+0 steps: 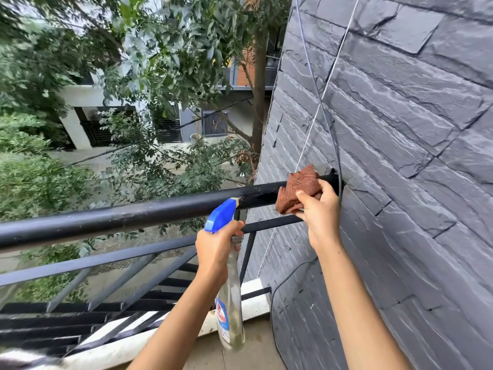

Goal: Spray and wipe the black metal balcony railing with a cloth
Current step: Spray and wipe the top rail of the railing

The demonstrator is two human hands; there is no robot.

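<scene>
The black metal railing's round top bar runs from the lower left up to the slate wall at the right. My right hand grips a brown cloth wrapped over the bar's right end, close to the wall. My left hand holds a clear spray bottle by its neck. Its blue trigger head sits just in front of the bar, nozzle towards the bar beside the cloth.
A dark slate-tile wall fills the right side, with a thin white cord and a black cable running down it. Lower rails and slanted balusters stand below the top bar. Trees and buildings lie beyond.
</scene>
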